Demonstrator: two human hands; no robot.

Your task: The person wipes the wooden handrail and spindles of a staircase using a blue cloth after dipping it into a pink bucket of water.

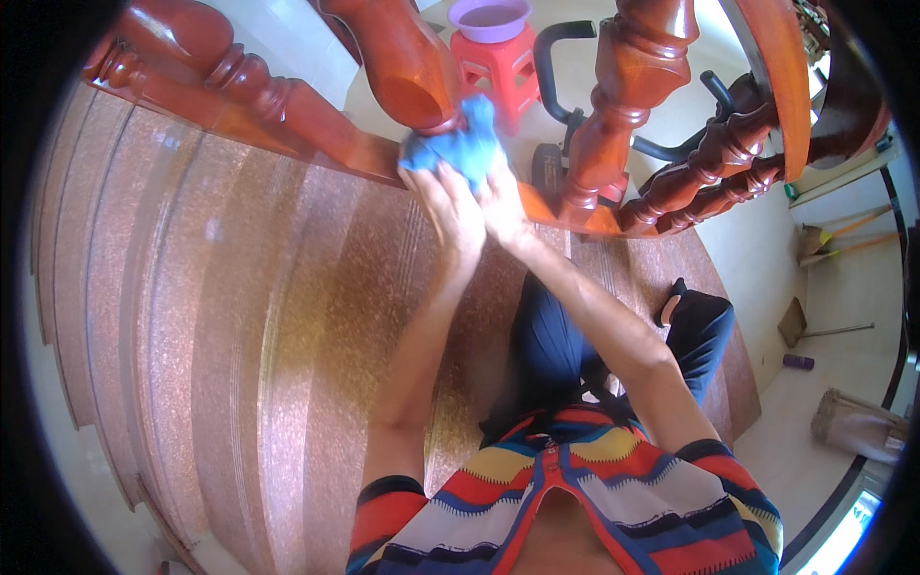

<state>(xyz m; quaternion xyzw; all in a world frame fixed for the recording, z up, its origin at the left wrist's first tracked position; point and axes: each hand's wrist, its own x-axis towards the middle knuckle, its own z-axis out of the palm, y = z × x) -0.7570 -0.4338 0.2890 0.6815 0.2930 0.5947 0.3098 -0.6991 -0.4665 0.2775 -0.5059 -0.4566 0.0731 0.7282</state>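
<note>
A blue cloth (pixel 460 147) is wrapped about the lower end of a turned, varnished wooden baluster (pixel 410 68). My left hand (pixel 449 201) grips the cloth from the left side, fingers pressed on it. From the right, my right hand (pixel 503 201) holds the same cloth, its wrist close beside the left one. The cloth and hands hide the foot of the baluster, just above the wooden base rail (pixel 381 158). Some blur lies over the cloth and fingertips.
Speckled stone steps (pixel 345 287) climb to the left. More balusters (pixel 604 108) and a curved handrail (pixel 773 79) stand to the right. Beyond the railing are a purple basin (pixel 491 21) on a red plastic stool (pixel 503 72) and black handlebars (pixel 553 68). Brooms (pixel 848 230) lie far right.
</note>
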